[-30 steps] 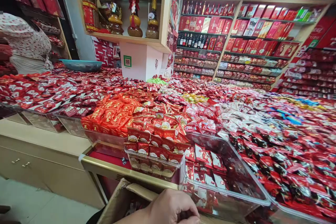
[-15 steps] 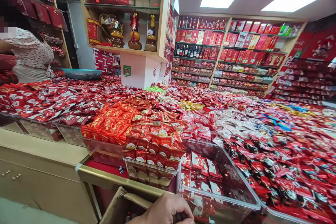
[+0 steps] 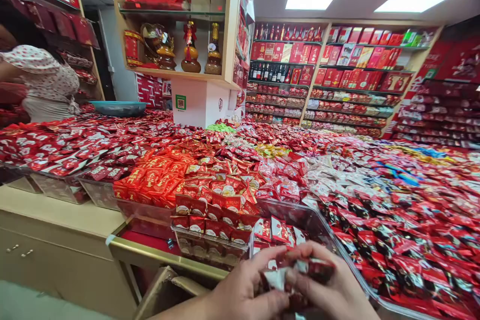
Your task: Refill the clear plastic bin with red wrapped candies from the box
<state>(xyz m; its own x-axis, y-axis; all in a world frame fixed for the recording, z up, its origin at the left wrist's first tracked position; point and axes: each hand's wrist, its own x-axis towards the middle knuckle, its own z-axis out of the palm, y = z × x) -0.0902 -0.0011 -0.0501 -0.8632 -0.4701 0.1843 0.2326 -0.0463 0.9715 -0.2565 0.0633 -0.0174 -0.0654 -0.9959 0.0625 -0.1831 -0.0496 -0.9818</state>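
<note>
At far left a person in a dotted top (image 3: 45, 80) stands by a blue bowl (image 3: 118, 107) on the tabletop (image 3: 56, 212), which is heaped with red sweet packets. Near the front edge an open cardboard box (image 3: 161, 287) sits low. The left hand (image 3: 243, 290) and right hand (image 3: 330, 292) meet just above a clear plastic bin (image 3: 318, 222), fingers curled together around a bunch of small wrapped sweets (image 3: 296, 272).

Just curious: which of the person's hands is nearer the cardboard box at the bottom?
The left. The left hand sits just right of the cardboard box, while the right hand is farther right, over the clear bin.
</note>
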